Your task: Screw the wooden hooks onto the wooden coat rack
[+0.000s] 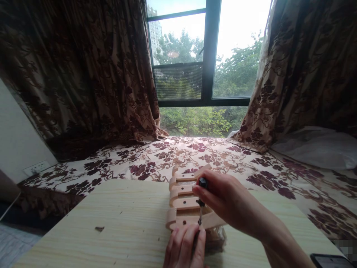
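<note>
On the tabletop (119, 212), right hand (221, 195) grips screwdriver (201, 203), left hand (184, 243) (grip unclear) touches wooden rack (191, 203)

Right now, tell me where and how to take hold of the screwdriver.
Grip the screwdriver by its black handle, coming from the right, as the right hand does. It stands nearly upright, thin shaft downward over the wooden slat, so the thicker top seems the better hold; the left hand occupies the near side.
</note>
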Available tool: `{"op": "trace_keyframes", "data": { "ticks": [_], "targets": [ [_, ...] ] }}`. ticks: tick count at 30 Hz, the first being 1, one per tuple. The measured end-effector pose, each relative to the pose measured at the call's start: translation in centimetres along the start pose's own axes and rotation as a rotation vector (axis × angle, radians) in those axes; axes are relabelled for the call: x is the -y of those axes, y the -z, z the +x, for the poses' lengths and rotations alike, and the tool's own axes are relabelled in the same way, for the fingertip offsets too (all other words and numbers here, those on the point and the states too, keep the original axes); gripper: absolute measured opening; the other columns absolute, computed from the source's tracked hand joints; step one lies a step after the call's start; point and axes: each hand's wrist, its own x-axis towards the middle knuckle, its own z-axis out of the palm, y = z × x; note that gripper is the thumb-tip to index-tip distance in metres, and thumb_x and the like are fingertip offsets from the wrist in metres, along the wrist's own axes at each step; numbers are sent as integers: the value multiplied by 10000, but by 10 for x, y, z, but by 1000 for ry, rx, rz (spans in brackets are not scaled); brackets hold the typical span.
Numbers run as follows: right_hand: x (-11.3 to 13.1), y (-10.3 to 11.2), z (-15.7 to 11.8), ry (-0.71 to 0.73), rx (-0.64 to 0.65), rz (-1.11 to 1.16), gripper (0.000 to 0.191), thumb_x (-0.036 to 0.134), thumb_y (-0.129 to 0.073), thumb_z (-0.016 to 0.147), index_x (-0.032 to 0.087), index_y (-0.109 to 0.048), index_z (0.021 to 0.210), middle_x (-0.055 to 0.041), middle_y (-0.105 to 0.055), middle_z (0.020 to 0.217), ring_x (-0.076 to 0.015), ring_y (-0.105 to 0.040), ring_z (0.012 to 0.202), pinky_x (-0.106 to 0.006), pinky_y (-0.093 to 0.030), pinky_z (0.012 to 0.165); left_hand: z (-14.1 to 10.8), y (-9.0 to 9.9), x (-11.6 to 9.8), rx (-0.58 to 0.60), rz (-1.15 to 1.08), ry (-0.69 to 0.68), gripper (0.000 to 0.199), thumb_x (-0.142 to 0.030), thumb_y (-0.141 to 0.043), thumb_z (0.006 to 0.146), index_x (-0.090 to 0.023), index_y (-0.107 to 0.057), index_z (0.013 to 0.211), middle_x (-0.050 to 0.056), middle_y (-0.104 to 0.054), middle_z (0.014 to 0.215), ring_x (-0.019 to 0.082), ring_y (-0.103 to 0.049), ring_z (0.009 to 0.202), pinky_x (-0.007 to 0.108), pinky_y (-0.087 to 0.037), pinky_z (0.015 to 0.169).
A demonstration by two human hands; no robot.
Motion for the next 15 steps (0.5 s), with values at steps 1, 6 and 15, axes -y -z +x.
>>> {"op": "trace_keyframes", "data": {
  "ticks": [1,6,15],
  "targets": [
    [0,0,0,4,1,2,206,335,-505,894,197,-500,740,25,-528,619,-109,-430,553,-242,-315,524,-1,0,0,7,-3,-3,401,-402,-306,956,-243,-611,1160,17,-675,1032,154,-563,1087,306,-233,1136],
    [0,0,1,-5,-20,-10,211,347,-510,890,192,-526,748,15,-556,632,-113,-461,569,-245,-340,545,-1,3,0,52,-11,15,378,-398,-352,944,-253,-575,1212,18,-667,1051,162,-549,1116,310,-269,1122],
    [0,1,1,19,6,-3,147,304,-520,882,194,-550,789,21,-570,638,-107,-466,568,-236,-328,536,1,4,1,42,-18,-13,381,-415,-356,942,-231,-600,1167,20,-660,1056,167,-539,1105,298,-228,1129]
  ]
}}
